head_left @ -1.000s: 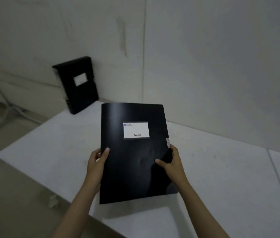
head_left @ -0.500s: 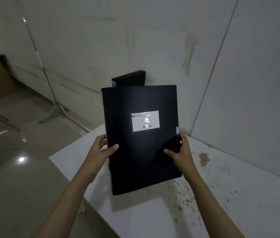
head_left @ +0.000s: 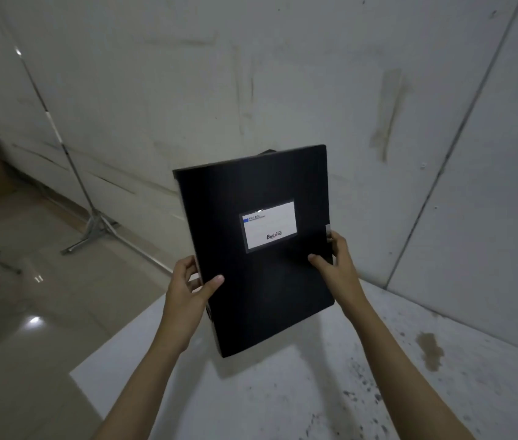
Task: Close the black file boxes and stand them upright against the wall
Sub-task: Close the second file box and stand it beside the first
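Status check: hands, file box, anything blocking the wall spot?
Left hand and right hand grip black file box, closed, raised above white table. Second box barely visible behind it.

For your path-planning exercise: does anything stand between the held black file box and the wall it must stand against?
Yes. A second black file box, only its top corner showing, stands behind the held black file box, toward the wall. Left hand and right hand grip the edges. Nothing else visible intervenes.
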Action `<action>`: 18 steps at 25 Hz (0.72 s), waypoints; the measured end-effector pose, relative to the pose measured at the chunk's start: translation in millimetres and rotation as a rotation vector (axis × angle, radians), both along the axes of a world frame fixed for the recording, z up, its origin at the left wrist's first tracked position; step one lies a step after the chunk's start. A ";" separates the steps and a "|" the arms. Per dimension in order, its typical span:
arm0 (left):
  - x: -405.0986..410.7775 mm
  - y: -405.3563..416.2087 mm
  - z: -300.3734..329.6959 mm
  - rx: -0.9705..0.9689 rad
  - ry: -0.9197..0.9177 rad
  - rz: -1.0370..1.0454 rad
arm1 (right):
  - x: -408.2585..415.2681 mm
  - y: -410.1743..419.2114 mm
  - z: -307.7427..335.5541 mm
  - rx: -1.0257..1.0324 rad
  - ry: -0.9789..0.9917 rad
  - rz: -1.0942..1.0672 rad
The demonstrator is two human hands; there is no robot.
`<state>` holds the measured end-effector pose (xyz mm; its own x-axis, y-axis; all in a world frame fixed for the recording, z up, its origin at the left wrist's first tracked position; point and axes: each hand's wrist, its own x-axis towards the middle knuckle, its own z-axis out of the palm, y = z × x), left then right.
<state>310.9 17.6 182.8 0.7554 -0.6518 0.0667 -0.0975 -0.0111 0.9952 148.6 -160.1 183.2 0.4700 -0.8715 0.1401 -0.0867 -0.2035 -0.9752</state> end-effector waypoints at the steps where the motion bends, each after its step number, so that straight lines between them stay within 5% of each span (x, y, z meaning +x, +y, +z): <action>1: 5.4 -5.5 -1.0 -0.011 0.002 0.010 | 10.4 -5.8 2.5 0.008 0.005 0.000; 6: 35.2 -37.9 -7.2 -0.032 -0.047 0.054 | 63.1 -22.1 17.1 -0.039 0.069 -0.035; 13: 59.8 -78.5 -39.0 -0.013 -0.049 0.093 | 129.7 4.5 60.8 -0.372 -0.070 0.081; 18: 61.9 -92.3 -78.3 0.033 0.070 0.106 | 157.4 9.0 38.0 -0.516 0.223 0.117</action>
